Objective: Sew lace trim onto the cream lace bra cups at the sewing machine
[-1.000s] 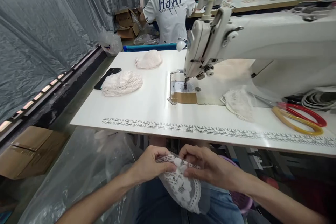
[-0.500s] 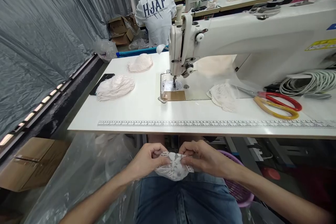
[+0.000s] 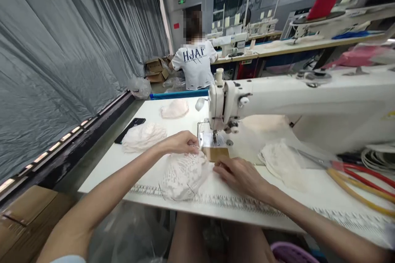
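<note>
My left hand [image 3: 184, 143] is closed on the upper edge of a white lace fabric piece [image 3: 182, 174], just left of the sewing machine's needle area. The lace bulges in a rounded shape and lies on the table's front part, over the printed ruler, with loose threads at its lower edge. Just right of the lace, by the brown plate [image 3: 217, 155], is my right hand [image 3: 240, 176]. Its fingers are curled and slightly blurred; whatever they may hold is hidden. The sewing machine's presser foot [image 3: 215, 136] stands beyond both hands.
A pale lace stack [image 3: 143, 136] lies by a black phone-like slab [image 3: 135, 122], with another pale piece [image 3: 175, 109] behind. To the right are a cream lace piece [image 3: 282, 162] and red-and-yellow-handled scissors [image 3: 354, 181]. A person [image 3: 197, 63] is beyond the table.
Both hands have risen from the lap to the tabletop, bringing the lace piece towards the needle area. The right hand now sits apart from the lace. The view has tilted up.
</note>
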### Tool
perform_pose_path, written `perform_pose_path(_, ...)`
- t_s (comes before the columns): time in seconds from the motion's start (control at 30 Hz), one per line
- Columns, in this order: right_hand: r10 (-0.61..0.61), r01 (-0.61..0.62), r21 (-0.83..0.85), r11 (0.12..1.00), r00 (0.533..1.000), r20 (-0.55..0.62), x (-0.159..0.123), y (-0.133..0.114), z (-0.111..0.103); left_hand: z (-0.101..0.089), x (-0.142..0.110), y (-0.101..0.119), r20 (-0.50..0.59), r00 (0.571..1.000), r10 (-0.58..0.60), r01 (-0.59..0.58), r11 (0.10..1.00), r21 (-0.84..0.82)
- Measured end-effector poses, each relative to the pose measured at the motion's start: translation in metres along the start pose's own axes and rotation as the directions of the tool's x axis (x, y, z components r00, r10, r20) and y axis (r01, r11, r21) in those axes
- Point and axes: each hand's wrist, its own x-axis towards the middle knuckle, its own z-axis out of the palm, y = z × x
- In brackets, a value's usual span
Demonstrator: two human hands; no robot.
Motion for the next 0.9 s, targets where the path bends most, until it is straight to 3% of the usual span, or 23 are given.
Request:
perform_pose_path(0.07,-0.043,0.036,-0.083,0.996,0.995,-0.086,0.012,0.018,-0.004,-0.009,0.031,-0.016,0.007,1.000,0.017,-0.017,0.999,0.048)
perform_pose_path(0.17,-0.221,0.205,-0.142,0.968,0.970,-0.106,0.018,0.035,-0.009,-0.006,0.056,-0.029,0.021,0.999,0.039,-0.041,0.995,0.094)
perform_pose_path(0.33,-0.408,0.369,-0.329,0.869,0.911,-0.057,0.022,0.043,-0.007,-0.004,0.066,-0.024,0.079,0.996,0.037,-0.050,0.985,0.162)
perform_pose_path(0.53,-0.461,0.401,-0.404,0.822,0.885,-0.059,0.029,0.050,0.004,-0.020,0.085,-0.019,0.134,0.991,0.011,-0.048,0.961,0.272)
perform_pose_path(0.6,-0.468,0.406,-0.396,0.824,0.881,-0.070,0.030,0.050,0.004,-0.023,0.090,-0.019,0.085,0.996,-0.010,-0.018,0.949,0.315)
perform_pose_path(0.67,-0.480,0.416,-0.386,0.823,0.874,-0.082,0.031,0.050,0.004,-0.018,0.089,-0.019,-0.050,0.998,-0.029,0.045,0.930,0.364)
perform_pose_path(0.8,-0.488,0.417,-0.383,0.824,0.866,-0.106,0.033,0.048,0.006,0.019,0.073,-0.019,-0.327,0.945,0.011,0.138,0.893,0.428)
perform_pose_path(0.83,-0.486,0.416,-0.379,0.827,0.867,-0.107,0.033,0.048,0.006,0.031,0.067,-0.020,-0.411,0.904,0.118,0.107,0.868,0.485)
perform_pose_path(0.9,-0.482,0.419,-0.359,0.834,0.870,-0.102,0.033,0.049,0.005,0.052,0.057,-0.022,-0.351,0.863,0.363,-0.086,0.791,0.606)
